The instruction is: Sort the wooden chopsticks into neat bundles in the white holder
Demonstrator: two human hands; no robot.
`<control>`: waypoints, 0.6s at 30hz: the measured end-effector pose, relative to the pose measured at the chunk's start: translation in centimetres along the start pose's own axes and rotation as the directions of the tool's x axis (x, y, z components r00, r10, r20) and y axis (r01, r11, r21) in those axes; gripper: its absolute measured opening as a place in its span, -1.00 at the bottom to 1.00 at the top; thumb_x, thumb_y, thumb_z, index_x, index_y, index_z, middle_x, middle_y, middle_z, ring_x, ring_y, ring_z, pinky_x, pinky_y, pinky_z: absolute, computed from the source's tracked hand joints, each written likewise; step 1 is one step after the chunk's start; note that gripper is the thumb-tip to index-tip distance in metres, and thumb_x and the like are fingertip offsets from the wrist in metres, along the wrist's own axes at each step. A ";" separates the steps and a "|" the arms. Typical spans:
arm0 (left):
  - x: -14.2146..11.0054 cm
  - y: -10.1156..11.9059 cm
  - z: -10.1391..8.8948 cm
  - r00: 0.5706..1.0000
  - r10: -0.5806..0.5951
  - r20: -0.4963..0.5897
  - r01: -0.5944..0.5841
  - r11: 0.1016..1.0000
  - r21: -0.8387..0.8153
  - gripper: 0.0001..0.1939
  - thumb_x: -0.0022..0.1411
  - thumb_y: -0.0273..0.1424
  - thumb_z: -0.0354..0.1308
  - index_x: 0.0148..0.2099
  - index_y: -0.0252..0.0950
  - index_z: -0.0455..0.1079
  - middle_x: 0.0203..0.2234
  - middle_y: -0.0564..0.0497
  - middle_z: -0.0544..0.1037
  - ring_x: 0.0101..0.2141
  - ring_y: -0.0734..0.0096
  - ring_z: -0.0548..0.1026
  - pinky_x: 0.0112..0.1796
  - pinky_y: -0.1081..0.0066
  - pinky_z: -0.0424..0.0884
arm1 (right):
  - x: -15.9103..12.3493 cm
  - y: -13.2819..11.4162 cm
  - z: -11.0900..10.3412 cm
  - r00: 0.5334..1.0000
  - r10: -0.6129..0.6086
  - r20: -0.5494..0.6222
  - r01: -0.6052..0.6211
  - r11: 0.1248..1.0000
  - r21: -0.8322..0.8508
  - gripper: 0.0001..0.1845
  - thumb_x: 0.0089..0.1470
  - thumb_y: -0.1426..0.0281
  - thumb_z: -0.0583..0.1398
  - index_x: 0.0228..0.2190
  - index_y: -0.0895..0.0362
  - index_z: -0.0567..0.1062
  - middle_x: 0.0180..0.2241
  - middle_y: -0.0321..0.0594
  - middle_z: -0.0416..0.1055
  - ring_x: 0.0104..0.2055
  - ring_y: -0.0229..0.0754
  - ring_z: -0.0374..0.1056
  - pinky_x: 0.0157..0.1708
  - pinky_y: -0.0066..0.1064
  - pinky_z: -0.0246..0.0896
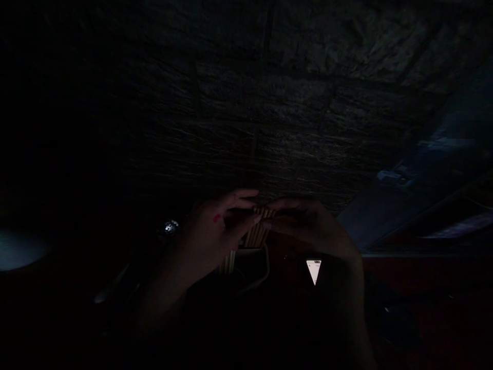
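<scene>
The scene is very dark. Several thin brown sticks [257, 234] stand side by side in a row, and both hands pinch them near their upper ends. My left hand [227, 221], with a red mark on its back, grips them from the left with thumb and fingers. From the right, my right hand [304, 221] closes its thumb and fingertips on the same sticks. Just below them is an open container [265, 264] with a pale rim. More light sticks [228, 262] rise from its left side, partly hidden by my left wrist. What the sticks are cannot be made out.
A stone-block wall [277, 108] fills the background. A lit phone screen [314, 268] shows beside my right forearm. A shiny round object [170, 226] lies left of my left hand. At the right stands a bluish frame-like panel [393, 190] by the wall.
</scene>
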State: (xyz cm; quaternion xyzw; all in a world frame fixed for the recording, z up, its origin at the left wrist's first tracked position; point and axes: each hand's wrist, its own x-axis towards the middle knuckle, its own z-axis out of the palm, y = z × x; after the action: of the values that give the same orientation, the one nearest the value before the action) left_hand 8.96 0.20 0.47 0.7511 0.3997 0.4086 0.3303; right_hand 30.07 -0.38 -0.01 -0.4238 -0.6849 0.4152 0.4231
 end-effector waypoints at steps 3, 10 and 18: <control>0.3 -0.1 0.1 1.000 -0.002 0.011 0.002 1.000 -0.005 -0.64 0.27 -0.24 0.18 0.10 -0.14 0.40 -0.12 0.02 0.63 -0.25 0.32 0.63 -0.20 0.36 0.56 | 0.1 0.2 0.0 0.999 0.014 0.034 -0.014 1.000 -0.004 -0.78 -0.03 0.36 0.37 -0.26 0.05 0.62 -0.22 -0.28 0.60 -0.15 -0.19 0.51 -0.08 -0.33 0.41; 0.6 -0.4 0.3 0.999 0.027 0.027 -0.025 0.998 -0.050 -0.65 0.25 -0.31 0.20 0.09 -0.11 0.41 -0.20 0.07 0.65 -0.23 0.39 0.63 -0.24 0.48 0.56 | -0.2 0.1 -0.3 0.995 0.063 0.078 -0.055 0.993 -0.107 -0.81 -0.02 0.34 0.37 -0.28 0.07 0.62 -0.26 -0.27 0.60 -0.18 -0.16 0.51 -0.12 -0.32 0.41; 0.7 -0.4 0.4 0.999 0.014 0.050 -0.011 0.998 -0.055 -0.67 0.25 -0.31 0.19 0.07 -0.16 0.43 -0.25 0.04 0.66 -0.28 0.33 0.64 -0.24 0.41 0.56 | -0.1 0.0 -0.1 0.993 0.044 0.106 -0.035 0.996 -0.084 -0.84 0.02 0.38 0.35 -0.28 0.07 0.64 -0.26 -0.29 0.62 -0.21 -0.19 0.53 -0.18 -0.38 0.43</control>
State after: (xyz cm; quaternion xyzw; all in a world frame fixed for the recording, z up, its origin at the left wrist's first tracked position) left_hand 9.45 0.94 0.16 0.7544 0.3751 0.4023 0.3582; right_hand 30.24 -0.45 -0.03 -0.4314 -0.7147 0.4170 0.3595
